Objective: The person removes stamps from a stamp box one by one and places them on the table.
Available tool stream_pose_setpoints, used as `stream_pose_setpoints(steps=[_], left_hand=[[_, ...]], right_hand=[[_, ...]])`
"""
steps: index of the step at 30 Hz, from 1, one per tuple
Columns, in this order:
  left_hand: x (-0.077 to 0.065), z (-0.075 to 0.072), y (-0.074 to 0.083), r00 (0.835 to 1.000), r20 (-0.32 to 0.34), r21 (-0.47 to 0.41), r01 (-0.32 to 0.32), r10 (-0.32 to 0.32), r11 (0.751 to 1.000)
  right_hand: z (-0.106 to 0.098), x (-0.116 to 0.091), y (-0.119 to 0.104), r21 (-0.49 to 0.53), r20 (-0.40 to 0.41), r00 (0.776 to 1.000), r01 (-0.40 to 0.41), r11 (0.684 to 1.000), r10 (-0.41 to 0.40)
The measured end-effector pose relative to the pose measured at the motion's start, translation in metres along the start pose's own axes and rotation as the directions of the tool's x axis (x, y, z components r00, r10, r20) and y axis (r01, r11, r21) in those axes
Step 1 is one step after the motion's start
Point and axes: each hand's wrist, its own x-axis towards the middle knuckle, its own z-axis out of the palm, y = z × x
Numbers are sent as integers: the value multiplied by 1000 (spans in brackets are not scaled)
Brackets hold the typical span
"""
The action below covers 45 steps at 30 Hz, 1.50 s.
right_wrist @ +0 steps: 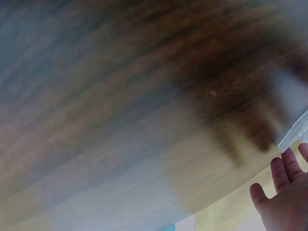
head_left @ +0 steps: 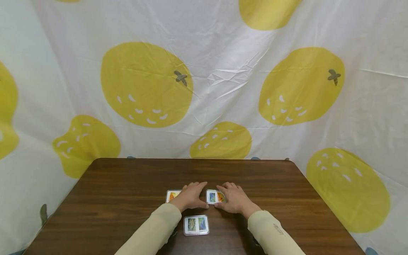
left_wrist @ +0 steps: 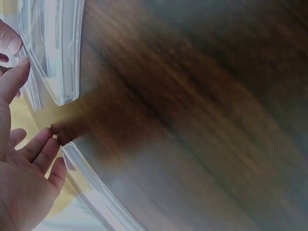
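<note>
Three clear plastic cases with picture cards inside lie on the brown wood table. My right hand (head_left: 234, 199) spans the right case (head_left: 211, 197), its thumb at the near edge and fingers at the far edge. In the right wrist view, its fingertips (right_wrist: 284, 161) reach the corner of a clear case (right_wrist: 294, 132). My left hand (head_left: 190, 197) is spread between the right case and the left case (head_left: 173, 194), which it partly hides. Its thumb and forefinger are apart, with nothing between them. The near case (head_left: 196, 225) lies in front of the hands, showing two pictures.
The table (head_left: 127, 198) has rounded far corners. Behind it hangs a white cloth (head_left: 223, 99) printed with large yellow fruit. In the left wrist view, one case (left_wrist: 62, 72) is above the fingers and another (left_wrist: 101, 192) below.
</note>
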Motion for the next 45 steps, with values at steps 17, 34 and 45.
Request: stream_pose_setpoints(steps=[17, 34, 45], left_hand=[[9, 5, -2, 999, 26, 51, 26, -27, 998], [14, 2, 1, 996, 68, 47, 58, -61, 997], [12, 3, 3, 995, 67, 31, 66, -68, 997]], right_hand=[[-1, 3, -1, 1, 21, 1000, -17, 1000, 17], [-2, 3, 7, 112, 42, 998, -43, 993, 38], [-5, 4, 10, 110, 54, 999, -10, 994, 4]])
